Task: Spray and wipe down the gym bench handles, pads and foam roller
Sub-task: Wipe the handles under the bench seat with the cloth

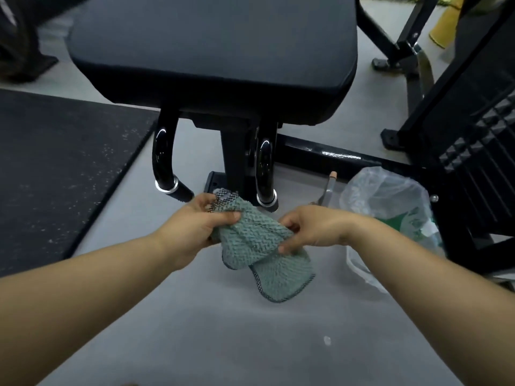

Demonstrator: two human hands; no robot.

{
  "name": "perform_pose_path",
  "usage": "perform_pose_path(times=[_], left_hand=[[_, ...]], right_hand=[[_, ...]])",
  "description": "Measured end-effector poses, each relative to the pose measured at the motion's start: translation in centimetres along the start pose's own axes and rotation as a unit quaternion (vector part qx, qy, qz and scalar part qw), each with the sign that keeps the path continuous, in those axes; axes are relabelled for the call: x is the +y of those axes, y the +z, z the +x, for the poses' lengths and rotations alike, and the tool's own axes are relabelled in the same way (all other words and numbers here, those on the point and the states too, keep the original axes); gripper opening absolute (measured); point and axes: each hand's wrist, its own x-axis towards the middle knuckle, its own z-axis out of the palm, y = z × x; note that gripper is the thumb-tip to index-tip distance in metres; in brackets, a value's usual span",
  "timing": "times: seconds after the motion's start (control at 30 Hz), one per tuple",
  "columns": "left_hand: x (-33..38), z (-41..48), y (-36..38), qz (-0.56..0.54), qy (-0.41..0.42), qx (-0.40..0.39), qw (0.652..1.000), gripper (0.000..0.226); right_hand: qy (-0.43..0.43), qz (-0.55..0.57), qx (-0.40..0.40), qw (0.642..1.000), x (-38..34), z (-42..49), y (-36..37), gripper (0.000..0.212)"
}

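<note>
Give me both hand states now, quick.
Left hand: closed, gripping the green cloth at its upper end.
Right hand: closed, pinching the same cloth from the other side.

Dim, even light; blurred, bowed edges; glare on chrome tubes (163,151).

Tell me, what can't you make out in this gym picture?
Head view only:
- Pad: far end cut off by the top edge.
- Cloth: its bunched middle is covered by the left hand and right hand gripping it.
- Grey tan-tipped object: lower part hidden behind the right hand; cannot tell what it is.
- Plastic bag: contents blurred by the film.
- Yellow thing: blurred, cut off by the top edge.
</note>
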Motion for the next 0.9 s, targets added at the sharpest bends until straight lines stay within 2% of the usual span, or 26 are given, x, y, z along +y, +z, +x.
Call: perform_pose_path(times=[0.07,0.13,0.2,0.27,0.33,0.4,0.47,0.57,0.7,0.8,0.9], left_hand=[[-0.7,0.4,-0.1,0.113,0.016,0.014,0.993,0.044],[-1.4,0.7,0.0,0.225,0.047,0.040,0.972,0.031],[-1.6,1.1,0.4,0.312,0.093,0.104,0.940,0.020],[-1.5,1.8,0.8,0.367,0.146,0.182,0.900,0.020],[-1.1,2.3,1.5,0.377,0.163,0.207,0.888,0.014],[-0.9,3.1,2.6,0.318,0.136,0.197,0.917,0.015],[-0.9,3.9,4.0,0.176,0.098,0.189,0.961,0.017],[-1.0,4.5,5.9,-0.020,0.049,0.171,0.984,0.020],[-0.9,4.3,6.6,-0.190,-0.009,0.103,0.976,0.030],[-1.3,4.1,6.5,-0.186,-0.046,0.060,0.980,0.035],[-1.8,3.7,6.2,-0.191,-0.035,0.063,0.979,0.038]], right_hand=[[0.023,-0.120,0.041,0.992,0.7,0.4,-0.1,0.020],[0.041,-0.181,0.118,0.975,1.0,0.5,-0.3,0.019],[0.055,-0.169,0.235,0.956,1.0,0.4,-0.5,0.020],[0.035,-0.125,0.357,0.925,0.9,0.5,-0.6,0.018],[-0.013,-0.050,0.417,0.907,0.9,1.0,-0.2,0.017],[-0.058,0.094,0.417,0.902,0.6,1.8,0.8,0.029],[-0.095,0.214,0.393,0.889,0.3,2.8,1.8,0.035],[-0.145,0.385,0.339,0.846,-1.3,4.3,3.3,0.021],[-0.110,0.445,0.315,0.831,-1.8,6.4,3.9,0.041],[-0.023,0.467,0.293,0.834,-1.5,7.2,2.9,0.039],[-0.014,0.484,0.297,0.823,-1.8,7.0,2.8,0.038]])
